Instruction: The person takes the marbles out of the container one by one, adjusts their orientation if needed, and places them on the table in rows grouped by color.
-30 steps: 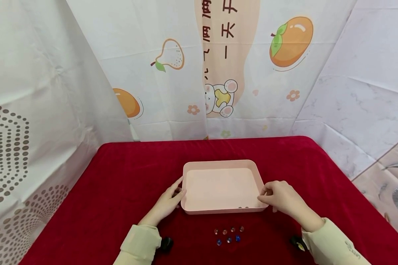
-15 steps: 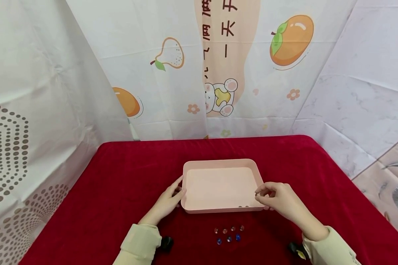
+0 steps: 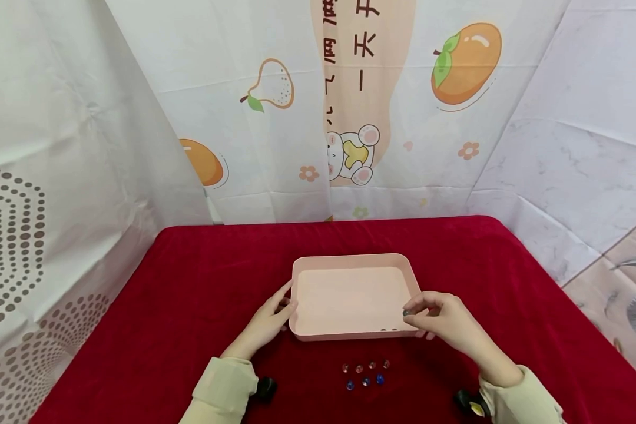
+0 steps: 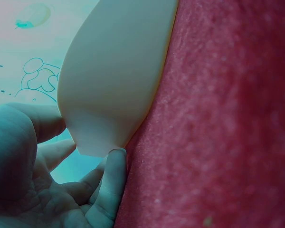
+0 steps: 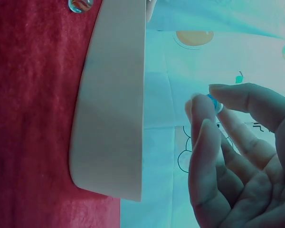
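Observation:
A shallow pale pink tray (image 3: 350,337) lies on the red cloth. My left hand (image 3: 268,321) grips its left end, thumb at the rim and other fingers along the outer wall; the left wrist view shows fingertips against the tray wall (image 4: 114,61). Over the tray's front right corner, my right hand (image 3: 445,321) pinches a small glass marble (image 3: 406,312) between thumb and index finger. In the right wrist view that marble (image 5: 213,100) looks blue and is partly hidden by the fingertips. Two dark marbles (image 3: 384,330) peek over the tray's front wall from inside, mostly hidden.
In front of the tray, several marbles lie in two rows on the cloth: reddish marbles (image 3: 359,368) behind, blue marbles (image 3: 365,381) nearer. Black wrist devices sit by the left sleeve (image 3: 225,386) and right sleeve (image 3: 519,400). Printed curtains (image 3: 275,147) hang behind the table.
My right hand has moved left from the tray's right rim to over its inside, and the pinched marble shows more clearly. My left hand and the tray have stayed put.

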{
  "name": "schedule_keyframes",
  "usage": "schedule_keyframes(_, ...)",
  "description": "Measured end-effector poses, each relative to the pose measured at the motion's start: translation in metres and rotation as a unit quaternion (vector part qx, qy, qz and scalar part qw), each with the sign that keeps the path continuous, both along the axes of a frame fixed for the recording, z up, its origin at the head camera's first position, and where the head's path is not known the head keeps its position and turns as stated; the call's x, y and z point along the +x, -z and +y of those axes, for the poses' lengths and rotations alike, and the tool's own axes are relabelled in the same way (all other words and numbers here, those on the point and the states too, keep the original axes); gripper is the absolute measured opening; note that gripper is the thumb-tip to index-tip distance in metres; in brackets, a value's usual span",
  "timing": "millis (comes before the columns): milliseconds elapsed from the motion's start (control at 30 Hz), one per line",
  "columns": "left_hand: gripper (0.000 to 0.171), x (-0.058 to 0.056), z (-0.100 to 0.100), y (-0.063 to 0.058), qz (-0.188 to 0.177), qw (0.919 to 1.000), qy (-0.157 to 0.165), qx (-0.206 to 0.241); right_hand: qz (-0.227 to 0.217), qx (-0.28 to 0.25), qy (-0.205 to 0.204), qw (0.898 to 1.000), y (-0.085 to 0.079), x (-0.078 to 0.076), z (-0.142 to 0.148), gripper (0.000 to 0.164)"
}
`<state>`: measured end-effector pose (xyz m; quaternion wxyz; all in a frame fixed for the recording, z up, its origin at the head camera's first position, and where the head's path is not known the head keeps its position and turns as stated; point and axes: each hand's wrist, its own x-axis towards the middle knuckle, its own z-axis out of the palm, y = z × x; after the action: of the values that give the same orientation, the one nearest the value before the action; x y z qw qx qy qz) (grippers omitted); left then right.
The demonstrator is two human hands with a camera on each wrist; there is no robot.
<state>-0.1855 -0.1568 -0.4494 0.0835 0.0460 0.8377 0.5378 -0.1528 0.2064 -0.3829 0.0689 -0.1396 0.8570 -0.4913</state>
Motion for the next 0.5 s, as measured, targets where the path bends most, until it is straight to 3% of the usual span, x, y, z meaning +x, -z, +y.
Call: schedule_keyframes(500, 0.06, -0.002, 0.0, 0.001, -0.007, 0.9999, 0.007, -0.008, -0.039, -0.023, -0.039, 0.998, 0.011, 0.001, -0.004, 0.028)
